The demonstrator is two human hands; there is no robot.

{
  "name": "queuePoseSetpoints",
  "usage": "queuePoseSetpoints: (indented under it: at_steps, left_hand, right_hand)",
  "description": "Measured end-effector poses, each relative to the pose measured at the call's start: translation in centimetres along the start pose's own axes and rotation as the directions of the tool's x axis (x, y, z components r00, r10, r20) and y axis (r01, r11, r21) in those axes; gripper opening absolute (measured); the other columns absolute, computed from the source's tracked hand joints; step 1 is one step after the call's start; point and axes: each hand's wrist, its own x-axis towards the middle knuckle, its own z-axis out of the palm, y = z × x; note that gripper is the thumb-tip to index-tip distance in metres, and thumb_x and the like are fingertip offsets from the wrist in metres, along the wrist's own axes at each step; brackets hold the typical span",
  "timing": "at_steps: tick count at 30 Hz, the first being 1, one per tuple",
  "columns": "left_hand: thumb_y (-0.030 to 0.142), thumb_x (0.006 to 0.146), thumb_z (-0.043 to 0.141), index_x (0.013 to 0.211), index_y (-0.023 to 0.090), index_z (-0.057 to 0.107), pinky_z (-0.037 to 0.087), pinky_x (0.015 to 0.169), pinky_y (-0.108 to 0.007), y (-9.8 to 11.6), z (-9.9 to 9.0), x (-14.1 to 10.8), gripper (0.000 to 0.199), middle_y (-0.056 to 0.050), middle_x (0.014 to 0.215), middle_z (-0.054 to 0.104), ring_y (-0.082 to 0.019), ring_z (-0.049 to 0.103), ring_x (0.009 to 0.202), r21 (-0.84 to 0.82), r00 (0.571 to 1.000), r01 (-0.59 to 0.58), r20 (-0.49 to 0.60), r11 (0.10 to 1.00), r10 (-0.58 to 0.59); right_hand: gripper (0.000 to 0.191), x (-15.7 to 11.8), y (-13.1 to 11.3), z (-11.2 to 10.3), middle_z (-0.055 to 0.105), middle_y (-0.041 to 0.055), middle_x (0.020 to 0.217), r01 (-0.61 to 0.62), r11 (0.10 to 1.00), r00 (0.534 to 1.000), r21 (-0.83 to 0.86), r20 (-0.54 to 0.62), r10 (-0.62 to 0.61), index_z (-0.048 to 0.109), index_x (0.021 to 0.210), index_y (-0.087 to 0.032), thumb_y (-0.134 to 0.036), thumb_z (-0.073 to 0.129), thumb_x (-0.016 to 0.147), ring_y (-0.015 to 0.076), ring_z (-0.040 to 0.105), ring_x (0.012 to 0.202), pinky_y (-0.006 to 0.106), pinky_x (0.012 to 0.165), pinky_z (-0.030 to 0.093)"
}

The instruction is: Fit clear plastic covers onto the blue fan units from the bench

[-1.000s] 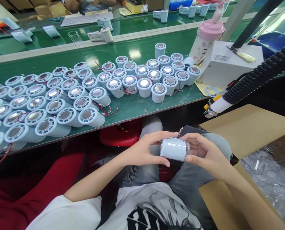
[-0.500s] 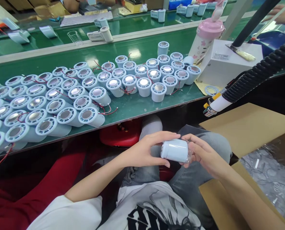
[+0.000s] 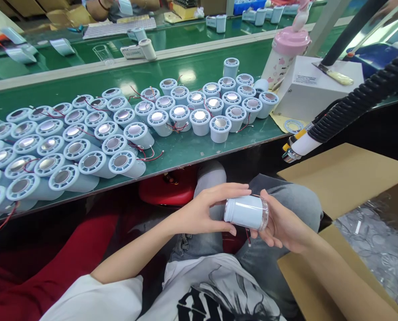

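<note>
Across a green desk, rows of pale-blue cylinders with thin wires stand near a pink-lidded bottle and a white box. Below its edge, above a seated person's lap, one clear-ended cylinder lies sideways, the left hand clasped around one end, the right hand gripping the transparent other.

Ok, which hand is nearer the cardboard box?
Right: the right hand is beside the box, at the clear end of the cylinder; the left hand is farther left, at the other end.
</note>
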Motion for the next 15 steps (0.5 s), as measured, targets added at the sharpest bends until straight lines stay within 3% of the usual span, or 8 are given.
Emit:
queuePoseSetpoints:
  at_steps: [3, 6, 8, 10, 11, 12, 14, 15]
  left_hand:
    - [0.022, 0.066, 0.082, 0.135, 0.032, 0.049, 0.038, 0.109, -0.038, 0.2, 0.1, 0.1, 0.078, -0.008, 0.141, 0.05, -0.025, 0.046, 0.131, 0.038, 1.0, 0.003, -0.018, 0.999, -0.003]
    - [0.021, 0.068, 0.08, 0.134, 0.03, 0.05, 0.042, 0.106, -0.036, 0.5, 0.2, 0.1, 0.074, -0.008, 0.136, 0.054, -0.024, 0.049, 0.127, 0.044, 0.999, 0.017, -0.028, 0.999, -0.016]
    - [0.02, 0.069, 0.079, 0.132, 0.03, 0.052, 0.044, 0.103, -0.035, 0.7, 0.3, 0.0, 0.07, -0.008, 0.134, 0.056, -0.023, 0.05, 0.125, 0.039, 0.999, 0.025, -0.039, 0.999, -0.023]
    - [0.021, 0.07, 0.078, 0.132, 0.029, 0.052, 0.048, 0.099, -0.034, 0.9, 0.3, -0.1, 0.067, -0.009, 0.133, 0.055, -0.024, 0.05, 0.125, 0.017, 0.996, 0.059, -0.061, 0.998, -0.058]
    - [0.022, 0.071, 0.078, 0.132, 0.028, 0.052, 0.049, 0.097, -0.033, 1.0, 0.3, -0.2, 0.067, -0.009, 0.132, 0.055, -0.025, 0.051, 0.124, -0.004, 0.993, 0.089, -0.074, 0.996, -0.089]
    - [0.024, 0.071, 0.078, 0.132, 0.027, 0.051, 0.051, 0.095, -0.033, 1.1, 0.3, -0.2, 0.067, -0.01, 0.131, 0.055, -0.025, 0.052, 0.123, -0.033, 0.988, 0.125, -0.087, 0.992, -0.127]
    - [0.026, 0.072, 0.077, 0.134, 0.026, 0.048, 0.053, 0.092, -0.033, 1.3, 0.3, -0.3, 0.069, -0.01, 0.128, 0.056, -0.024, 0.057, 0.115, -0.12, 0.972, 0.202, -0.095, 0.972, -0.213]
    - [0.027, 0.073, 0.077, 0.135, 0.025, 0.047, 0.054, 0.09, -0.034, 1.4, 0.2, -0.3, 0.07, -0.01, 0.125, 0.057, -0.023, 0.06, 0.11, -0.169, 0.964, 0.237, -0.085, 0.957, -0.254]
  right_hand:
    - [0.075, 0.1, 0.1, -0.1, 0.065, 0.0071, 0.054, -0.077, 0.996, 0.997, 0.036, 0.033, 0.076, 0.064, 0.067, -0.01, -0.062, 0.019, 0.096, 0.004, 0.051, 0.03, 0.008, 0.027, 0.032]
    - [0.077, 0.1, 0.3, -0.2, 0.063, 0.0068, 0.054, -0.101, 0.995, 0.994, 0.008, 0.029, 0.101, 0.064, 0.069, -0.01, -0.065, 0.015, 0.095, 0.0038, 0.049, 0.03, 0.008, 0.027, 0.031]
    - [0.077, 0.1, 0.6, -0.2, 0.061, 0.0057, 0.054, -0.03, 0.996, 0.999, -0.079, 0.017, 0.031, 0.062, 0.074, -0.011, -0.071, 0.017, 0.091, 0.0058, 0.05, 0.032, 0.01, 0.028, 0.032]
    - [0.073, 0.0, 0.9, -0.5, 0.064, 0.0067, 0.065, 0.184, 0.95, 0.981, -0.252, -0.014, -0.193, 0.06, 0.095, -0.013, -0.076, 0.023, 0.086, 0.0113, 0.058, 0.043, 0.016, 0.033, 0.042]
    - [0.071, 0.0, 1.0, -0.7, 0.068, 0.01, 0.081, 0.322, 0.867, 0.935, -0.381, -0.016, -0.355, 0.056, 0.11, -0.015, -0.077, 0.031, 0.084, 0.0161, 0.065, 0.056, 0.021, 0.042, 0.051]
    - [0.07, -0.1, 1.0, -0.9, 0.066, 0.0139, 0.103, 0.45, 0.721, 0.854, -0.527, 0.017, -0.52, 0.048, 0.124, -0.019, -0.074, 0.043, 0.082, 0.0218, 0.068, 0.077, 0.029, 0.058, 0.058]
    - [0.068, -0.3, 0.9, -1.3, 0.044, 0.0139, 0.142, 0.594, 0.279, 0.632, -0.754, 0.223, -0.742, 0.036, 0.138, -0.029, -0.052, 0.066, 0.082, 0.0295, 0.055, 0.119, 0.045, 0.093, 0.052]
    - [0.065, -0.4, 0.8, -1.4, 0.035, 0.0094, 0.15, 0.605, 0.056, 0.533, -0.794, 0.352, -0.769, 0.037, 0.138, -0.034, -0.036, 0.07, 0.083, 0.0297, 0.044, 0.13, 0.049, 0.102, 0.044]
